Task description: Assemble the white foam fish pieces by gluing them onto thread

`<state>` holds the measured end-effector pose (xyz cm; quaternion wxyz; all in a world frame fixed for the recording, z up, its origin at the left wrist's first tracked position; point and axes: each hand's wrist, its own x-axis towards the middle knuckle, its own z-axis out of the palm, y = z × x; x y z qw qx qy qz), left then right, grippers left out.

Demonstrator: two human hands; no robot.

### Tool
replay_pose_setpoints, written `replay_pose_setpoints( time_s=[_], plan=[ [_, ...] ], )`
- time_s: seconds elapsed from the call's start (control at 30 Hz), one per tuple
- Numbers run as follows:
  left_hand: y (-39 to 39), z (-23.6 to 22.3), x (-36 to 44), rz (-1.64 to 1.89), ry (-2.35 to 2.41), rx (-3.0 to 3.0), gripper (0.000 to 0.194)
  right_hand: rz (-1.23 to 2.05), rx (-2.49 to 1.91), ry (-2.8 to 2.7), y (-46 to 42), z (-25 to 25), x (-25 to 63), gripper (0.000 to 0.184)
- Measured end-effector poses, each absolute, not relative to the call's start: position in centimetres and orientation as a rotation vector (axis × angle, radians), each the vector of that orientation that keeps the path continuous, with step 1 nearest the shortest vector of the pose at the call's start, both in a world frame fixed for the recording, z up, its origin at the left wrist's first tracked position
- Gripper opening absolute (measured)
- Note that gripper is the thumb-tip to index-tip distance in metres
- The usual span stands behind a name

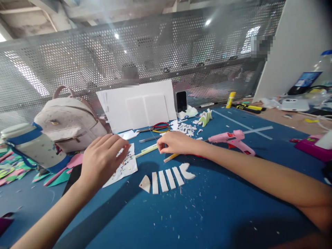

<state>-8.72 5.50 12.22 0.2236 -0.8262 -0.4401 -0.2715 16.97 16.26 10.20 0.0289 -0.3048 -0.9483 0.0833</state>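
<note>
My left hand (103, 155) hovers over a white paper (132, 164) strewn with tiny coloured bits; its thumb and fingertips come together, and anything between them is too small to see. My right hand (175, 142) is pinched above the pens in the middle, with a fine strand faintly visible beside its fingertips. What it holds is hidden. Below the hands, white foam pieces lie in a fish-skeleton row: a pointed head piece (145, 184) with a small hole, several strips (163, 181) and a notched tail piece (187, 171). A pink glue gun (233, 139) rests beneath my right forearm.
Scissors (155, 128) and white scraps (186, 129) lie behind my right hand. White boards (140, 103) and a phone (181, 101) stand at the back. A backpack (70, 121) and a tumbler (33, 145) are left; a glue stick (230, 99) and pliers (249, 108) are right.
</note>
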Motion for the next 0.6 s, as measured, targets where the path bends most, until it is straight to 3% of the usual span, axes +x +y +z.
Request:
replay_pose_setpoints(
  time_s=[0.23, 0.6],
  plan=[
    [10.2, 7.8, -12.1, -0.129, -1.807, -2.504, 0.018, 0.259, -0.893, -2.87, 16.5, 9.8, 16.8, 0.023],
    [10.3, 6.1, -11.5, -0.057, -1.908, -2.482, 0.021, 0.296, -0.903, -2.847, 16.4, 9.7, 16.7, 0.019]
  ],
)
